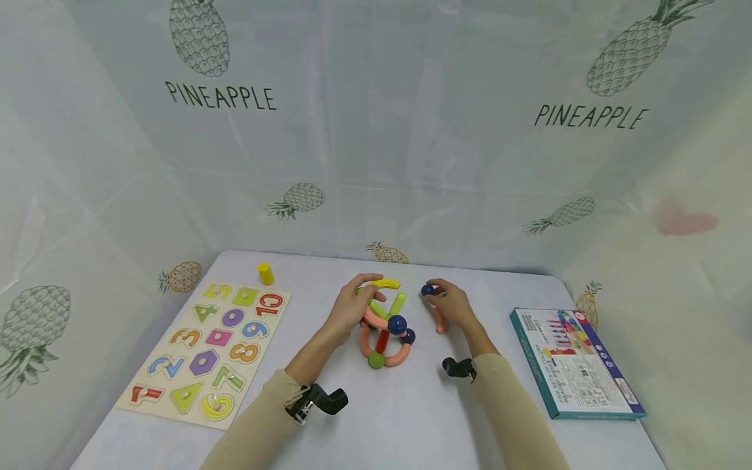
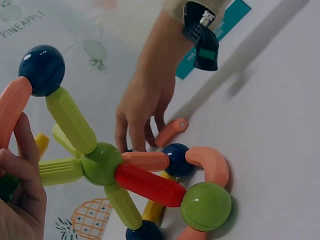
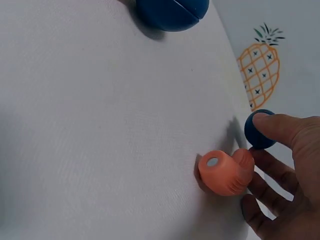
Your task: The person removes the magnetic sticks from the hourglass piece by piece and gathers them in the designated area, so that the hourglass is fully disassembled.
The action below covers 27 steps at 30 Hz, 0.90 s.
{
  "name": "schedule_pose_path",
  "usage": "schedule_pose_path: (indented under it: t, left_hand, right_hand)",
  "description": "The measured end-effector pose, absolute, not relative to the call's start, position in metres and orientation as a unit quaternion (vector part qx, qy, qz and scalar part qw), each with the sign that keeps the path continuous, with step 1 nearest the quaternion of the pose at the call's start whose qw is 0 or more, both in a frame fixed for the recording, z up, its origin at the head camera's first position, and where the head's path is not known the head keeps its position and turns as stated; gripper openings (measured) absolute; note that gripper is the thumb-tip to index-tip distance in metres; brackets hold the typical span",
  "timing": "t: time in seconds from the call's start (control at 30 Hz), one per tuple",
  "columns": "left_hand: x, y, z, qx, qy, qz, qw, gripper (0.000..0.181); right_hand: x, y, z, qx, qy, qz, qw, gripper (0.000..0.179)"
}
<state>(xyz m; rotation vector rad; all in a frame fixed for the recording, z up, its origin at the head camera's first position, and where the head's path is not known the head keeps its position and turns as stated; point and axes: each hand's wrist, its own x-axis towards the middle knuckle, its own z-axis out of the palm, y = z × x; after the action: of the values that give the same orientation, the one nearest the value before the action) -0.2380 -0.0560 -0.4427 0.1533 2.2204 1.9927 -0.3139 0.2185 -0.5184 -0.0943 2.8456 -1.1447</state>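
Note:
My left hand (image 1: 351, 305) grips the upper side of a built structure of coloured balls and ribbed rods. In the left wrist view its fingers lie against an orange curved rod (image 2: 12, 107). A green ball (image 2: 101, 163) joins several rods, among them a red rod (image 2: 150, 185) leading to another green ball (image 2: 206, 206) low on the structure. To the right, my right hand (image 1: 452, 303) pinches a dark blue ball (image 3: 259, 131) between thumb and fingers. Right beside those fingers, a loose orange curved rod (image 3: 225, 172) lies on the table, a round metal spot showing at its end.
On the left lies a wooden number-and-shape puzzle board (image 1: 196, 349), with a yellow cylinder (image 1: 266, 274) behind it. A flat teal-edged box (image 1: 576, 365) lies at the right. A pineapple-print curtain (image 1: 376, 143) hangs along the table's back edge.

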Motion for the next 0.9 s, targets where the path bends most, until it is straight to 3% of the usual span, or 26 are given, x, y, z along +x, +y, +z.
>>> schedule_pose_path:
  t: [0.9]
  left_hand:
    - [-0.2384,-0.0555,-0.4443,0.046,0.74,0.666,0.08,0.032]
  right_hand:
    - [-0.3128,0.2144,-0.5176,-0.021,0.931,-0.361,0.044,0.056]
